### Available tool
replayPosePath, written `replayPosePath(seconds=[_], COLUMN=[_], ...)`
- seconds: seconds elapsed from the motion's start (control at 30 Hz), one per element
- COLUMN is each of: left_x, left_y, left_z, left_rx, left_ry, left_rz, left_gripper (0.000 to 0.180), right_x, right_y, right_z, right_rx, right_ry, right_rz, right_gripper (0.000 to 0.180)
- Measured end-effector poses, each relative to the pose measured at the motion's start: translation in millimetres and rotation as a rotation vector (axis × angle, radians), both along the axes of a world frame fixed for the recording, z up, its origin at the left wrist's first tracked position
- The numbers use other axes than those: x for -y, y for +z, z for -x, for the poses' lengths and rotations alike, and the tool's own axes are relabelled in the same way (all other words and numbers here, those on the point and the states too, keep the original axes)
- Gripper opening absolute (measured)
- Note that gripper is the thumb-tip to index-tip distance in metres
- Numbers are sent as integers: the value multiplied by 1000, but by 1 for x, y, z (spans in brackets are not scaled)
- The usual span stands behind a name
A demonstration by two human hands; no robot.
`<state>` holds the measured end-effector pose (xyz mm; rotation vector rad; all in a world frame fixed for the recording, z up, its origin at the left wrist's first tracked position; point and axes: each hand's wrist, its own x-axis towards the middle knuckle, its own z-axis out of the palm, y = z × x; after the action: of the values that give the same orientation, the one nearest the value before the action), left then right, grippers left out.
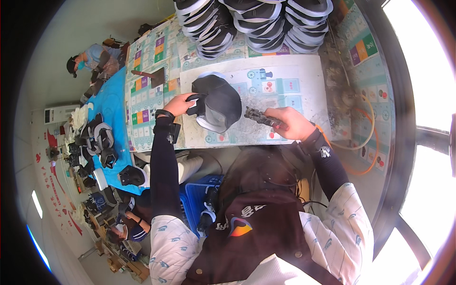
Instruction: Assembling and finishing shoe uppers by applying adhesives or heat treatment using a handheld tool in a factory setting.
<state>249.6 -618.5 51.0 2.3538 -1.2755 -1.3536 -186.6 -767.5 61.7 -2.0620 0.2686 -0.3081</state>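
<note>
Nearest to me is my dark apron, and below the worktop's near edge sits a blue crate [199, 199].

My left hand [179, 104] is closed around the near left side of a dark shoe upper [219, 102] with a pale lining. It holds the piece on the white board [304, 76] that lies on the worktop. My right hand [292, 122] is wrapped shut around a dirty dark tool [256, 115]. The tool's tip points left, toward the shoe upper, and it is just beside the piece's right lower edge. I cannot tell if it touches.

So the shoe upper lies between my two hands, a bit nearer the left one. Its long way runs from the near side of the board toward the far side, leaning a little left.

The board has faded pictures of little trains in pale blue. The worktop cover [142, 95] under it has small squares in purple, orange and green, at the left edge and again at the far right corner. An orange hose [368, 137] loops at the right edge.

At the far edge stand stacks of black and white shoe uppers [256, 23]. Far left, a person works at a blue table [111, 118] with more dark pieces.
</note>
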Motion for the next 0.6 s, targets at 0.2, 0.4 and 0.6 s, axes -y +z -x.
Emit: replayPosePath(seconds=[0.2, 0.4, 0.6], left_x=[-1, -1, -7], left_y=[-4, -7, -10], left_z=[8, 9, 7], left_rx=[-10, -6, 7], left_ry=[0, -47, -33], left_rz=[-5, 1, 23], left_gripper=[42, 43, 41], right_x=[-2, 8, 16], right_y=[7, 9, -4], right_z=[-6, -5, 5], right_rx=[-14, -132, -135], right_ry=[6, 76, 45], right_rz=[-41, -101, -122], right_gripper=[29, 29, 32])
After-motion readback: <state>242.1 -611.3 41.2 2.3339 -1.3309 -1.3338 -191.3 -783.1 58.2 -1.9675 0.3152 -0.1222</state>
